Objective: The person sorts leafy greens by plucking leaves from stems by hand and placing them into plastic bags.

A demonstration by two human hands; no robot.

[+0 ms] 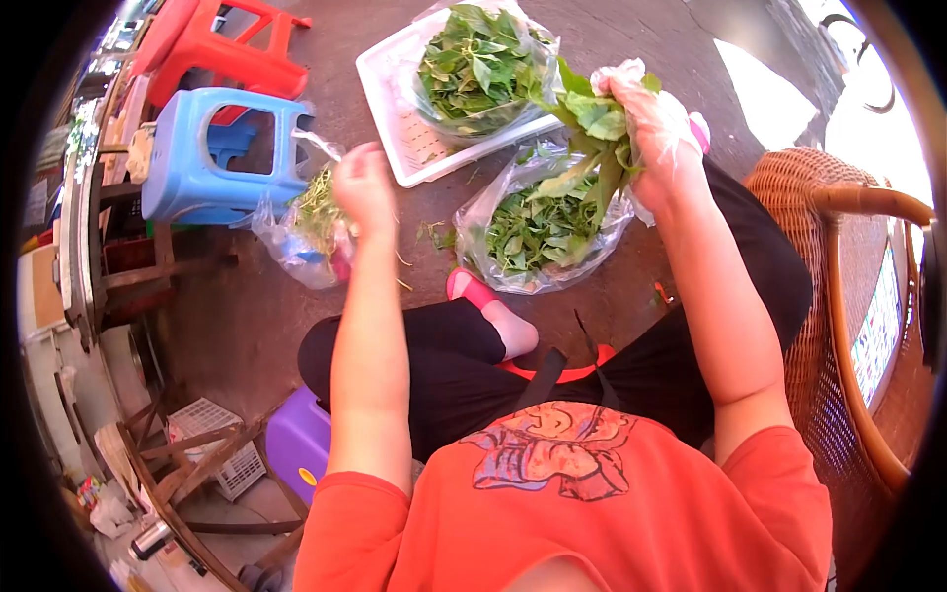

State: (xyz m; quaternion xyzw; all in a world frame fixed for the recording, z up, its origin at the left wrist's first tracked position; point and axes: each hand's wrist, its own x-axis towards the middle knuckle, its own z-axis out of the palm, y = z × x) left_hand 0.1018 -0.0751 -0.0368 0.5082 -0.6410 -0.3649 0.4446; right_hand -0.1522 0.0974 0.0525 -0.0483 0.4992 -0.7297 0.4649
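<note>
My right hand (651, 133), in a thin clear plastic glove, is closed around a bunch of leafy greens (597, 123). The leaves hang over a clear plastic bag (472, 232) of loose green leaves (543, 232) on the floor. Out to the left, my left hand (363, 187) appears bare, with its fingers curled in; what they hold, if anything, is hidden. It is above and beside another clear bag (286, 252) containing thin stems (318, 212).
A white slotted tray (383, 84) holds a further bag of leaves (478, 69). Blue (173, 168) and red (187, 74) plastic stools stand at the left. A wicker chair (804, 296) is close on the right, and a purple stool (296, 444) is at lower left.
</note>
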